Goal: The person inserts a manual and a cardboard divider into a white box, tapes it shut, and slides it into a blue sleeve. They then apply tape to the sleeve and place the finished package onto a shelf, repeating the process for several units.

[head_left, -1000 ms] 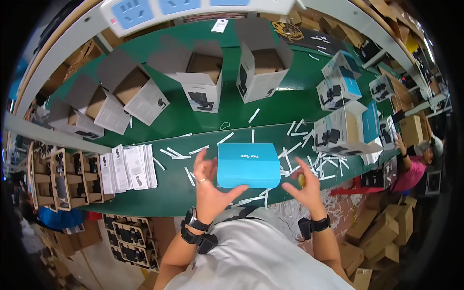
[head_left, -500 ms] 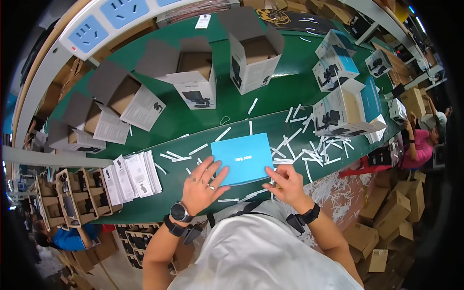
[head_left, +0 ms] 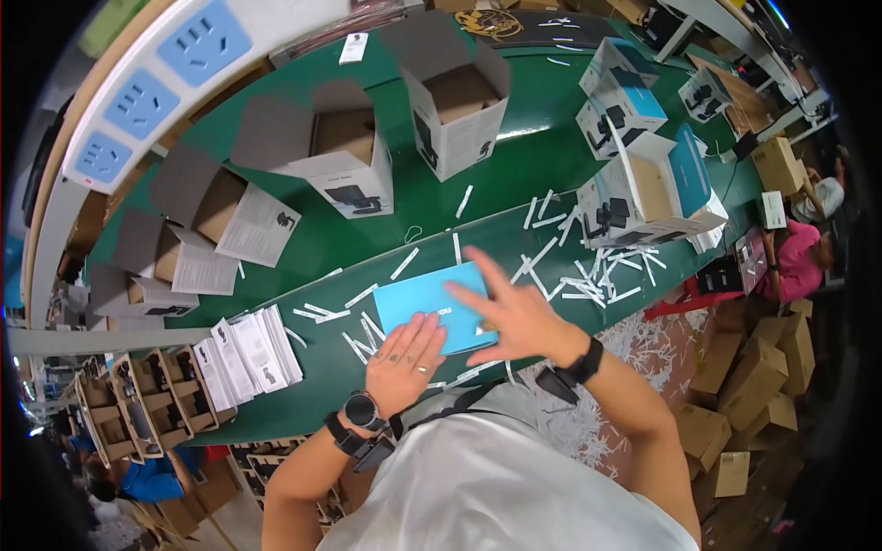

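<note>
A flat blue rectangular card-like piece (head_left: 404, 303) with white print lies on the green table in front of me. My left hand (head_left: 404, 363) rests with outstretched fingers on its near left part. Over its right part, my right hand (head_left: 514, 312) reaches across with index finger and thumb spread apart, hiding some of the print. A small yellowish spot shows beside the right thumb; I cannot make out what it is. Thin white paper strips (head_left: 363, 294) lie around the blue piece.
Open white cartons (head_left: 358, 188) stand along the table's far side, and another open carton (head_left: 634, 197) stands at the right. Leaflets (head_left: 248, 354) are stacked at the left beside brown molded trays (head_left: 152, 404). Brown boxes (head_left: 753, 376) are heaped on the floor. Co-workers are at both sides.
My right hand has moved left from the blue piece's right edge to over its surface, fingers spreading. The left hand has slid further onto it. The view has shifted slightly.
</note>
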`<state>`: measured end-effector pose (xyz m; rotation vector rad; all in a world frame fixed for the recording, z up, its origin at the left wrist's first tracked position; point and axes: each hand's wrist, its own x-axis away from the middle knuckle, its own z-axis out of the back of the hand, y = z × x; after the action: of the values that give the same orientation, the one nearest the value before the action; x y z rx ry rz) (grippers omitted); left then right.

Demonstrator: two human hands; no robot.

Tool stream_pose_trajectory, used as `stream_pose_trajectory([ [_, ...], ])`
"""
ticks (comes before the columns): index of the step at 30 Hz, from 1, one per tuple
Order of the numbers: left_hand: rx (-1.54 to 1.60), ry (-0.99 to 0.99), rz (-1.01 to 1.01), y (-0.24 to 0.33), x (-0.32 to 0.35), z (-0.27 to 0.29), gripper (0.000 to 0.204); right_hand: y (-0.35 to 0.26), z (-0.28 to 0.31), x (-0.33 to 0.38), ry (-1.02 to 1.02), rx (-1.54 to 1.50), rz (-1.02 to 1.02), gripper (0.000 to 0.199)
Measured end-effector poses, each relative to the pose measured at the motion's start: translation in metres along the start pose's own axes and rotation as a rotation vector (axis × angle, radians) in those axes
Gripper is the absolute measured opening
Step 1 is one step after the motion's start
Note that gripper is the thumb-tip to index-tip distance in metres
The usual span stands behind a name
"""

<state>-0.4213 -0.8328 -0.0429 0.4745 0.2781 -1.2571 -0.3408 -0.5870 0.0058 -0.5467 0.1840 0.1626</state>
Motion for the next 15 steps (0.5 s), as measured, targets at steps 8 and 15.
stream_pose_trajectory([
  [8,0.114,-0.360,0.093,-0.028,-0.064,0.035,0.107,0.029,0.005,0.002,0.002,-0.122,0.136,0.083],
  [15,0.170,-0.535,-0.134,-0.063,-0.074,0.006,0.081,0.045,0.050,0.065,0.031,-0.097,-0.044,0.082],
])
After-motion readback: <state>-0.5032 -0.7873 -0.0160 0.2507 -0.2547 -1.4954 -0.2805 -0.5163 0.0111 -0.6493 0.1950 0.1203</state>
